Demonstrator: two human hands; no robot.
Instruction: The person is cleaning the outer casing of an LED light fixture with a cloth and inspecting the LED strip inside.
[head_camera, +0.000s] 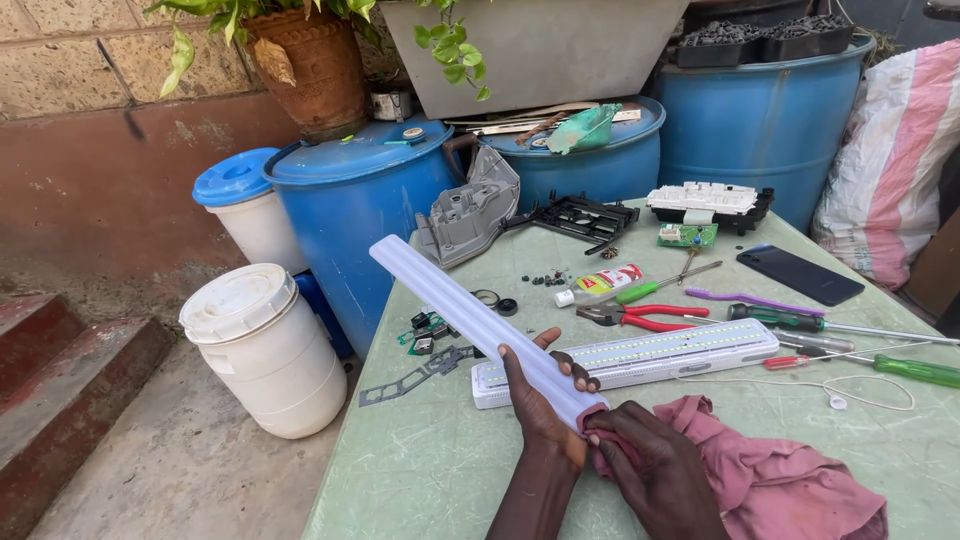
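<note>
At a pale green table (450, 470) set outdoors beside a brick wall (90, 50), a person works on a long white tube cover (480, 325), which slants from the near edge of the table up and away to the left. The left hand (545, 405) is closed around the cover's near end, fingers wrapped over the top and thumb raised beside it. The right hand (655, 470) presses a bunched pink cloth (770, 480) against that same end, its fingers curled down into the fabric; the rest of the cloth lies spread on the table to the right. Just behind the hands lies a white lamp strip (640, 355) with rows of small lights. Farther back the scratched tabletop carries red-handled pliers (640, 317), green-handled screwdrivers (800, 320), a purple toothbrush (750, 300), a small bottle (600, 285), a dark phone (800, 275), a green circuit board (687, 235), a grey plastic housing (470, 210) and scattered screws (548, 278). Blue barrels (350, 210) crowd the table's far side, one topped by a clay plant pot (310, 65). A white lidded bucket (265, 350) stands on the concrete floor (190, 470) near red steps (60, 380), and a striped sack (890, 160) leans at right.
</note>
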